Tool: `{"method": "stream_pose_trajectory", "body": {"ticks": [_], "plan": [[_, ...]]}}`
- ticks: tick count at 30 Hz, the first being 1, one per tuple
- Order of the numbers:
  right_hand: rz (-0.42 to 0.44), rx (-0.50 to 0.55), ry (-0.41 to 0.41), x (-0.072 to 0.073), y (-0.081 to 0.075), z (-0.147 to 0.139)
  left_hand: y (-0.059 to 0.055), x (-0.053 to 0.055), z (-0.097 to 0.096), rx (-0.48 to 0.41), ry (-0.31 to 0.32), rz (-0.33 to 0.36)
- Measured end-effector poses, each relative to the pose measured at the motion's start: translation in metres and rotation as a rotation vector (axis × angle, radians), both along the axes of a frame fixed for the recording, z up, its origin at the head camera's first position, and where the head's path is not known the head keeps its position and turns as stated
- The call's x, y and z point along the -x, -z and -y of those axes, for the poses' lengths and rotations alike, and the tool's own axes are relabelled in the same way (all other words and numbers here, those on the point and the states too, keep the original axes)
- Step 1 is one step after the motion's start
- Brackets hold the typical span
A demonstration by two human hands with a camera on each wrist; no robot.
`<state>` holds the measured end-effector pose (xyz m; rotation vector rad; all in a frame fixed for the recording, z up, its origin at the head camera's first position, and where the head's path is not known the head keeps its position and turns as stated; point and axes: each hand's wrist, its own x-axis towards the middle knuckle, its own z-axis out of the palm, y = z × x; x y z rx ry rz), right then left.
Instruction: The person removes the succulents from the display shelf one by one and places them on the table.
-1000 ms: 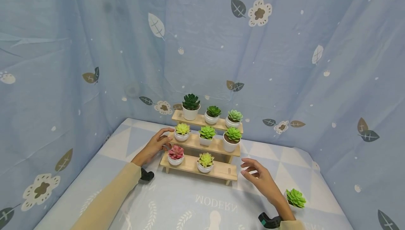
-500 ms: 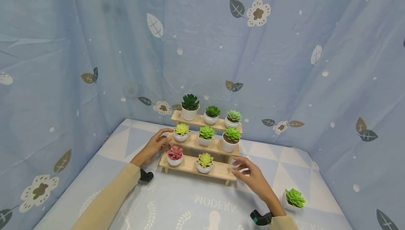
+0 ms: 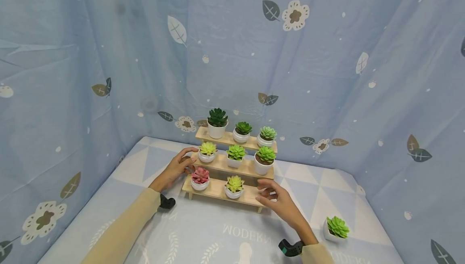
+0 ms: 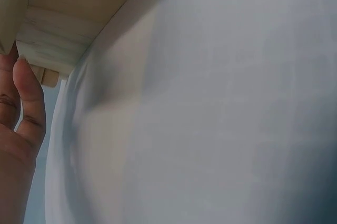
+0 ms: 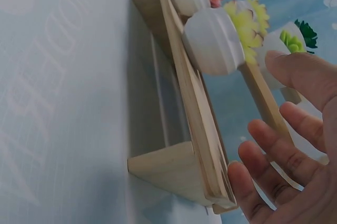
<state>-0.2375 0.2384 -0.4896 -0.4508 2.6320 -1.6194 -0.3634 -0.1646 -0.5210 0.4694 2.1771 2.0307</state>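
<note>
By the right end of the bottom shelf [image 3: 250, 193], the right hand [image 3: 279, 202] is wide, fingers loosely curved, holding nothing. At the left end of the middle shelf [image 3: 220, 161], the left hand [image 3: 178, 168] has fingertips partly hidden by the wood; whether it grips, I cannot tell. Eight succulents [image 3: 236, 153] stand on the shelves: three on top, three in the middle, two below. One green pot [image 3: 333, 235] sits apart on the table [image 3: 203, 231], far right. Arranging looks nearly done, with only that pot left off.
</note>
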Motion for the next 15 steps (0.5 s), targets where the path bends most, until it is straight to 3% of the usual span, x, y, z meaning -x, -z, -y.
{"method": "stream_pose_trajectory", "body": {"ticks": [15], "plan": [[0.003, 0.029, -0.052, 0.01, 0.003, 0.02, 0.001, 0.001, -0.001, -0.014, 0.0, 0.004]]}}
